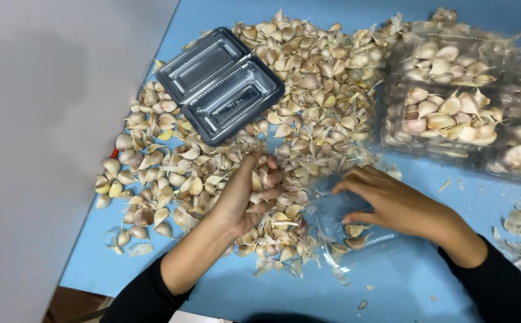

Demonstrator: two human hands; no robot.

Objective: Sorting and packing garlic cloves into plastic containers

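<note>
A person's left hand (245,194) curls its fingers around garlic cloves (260,179) scooped from the heap (284,90) on the blue table (416,281). The right hand (392,200), fingers spread wide, steadies a clear plastic tray (344,236) near it, right of the heap.

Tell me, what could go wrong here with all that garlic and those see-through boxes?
The left hand cups a handful of garlic cloves; a few might slip out before reaching the clear tray that the right hand steadies. That tray looks thin and light, so it might slide or tip on the blue table. The loose clove pile lies close to the table's left edge, so cloves could get pushed off.
</note>
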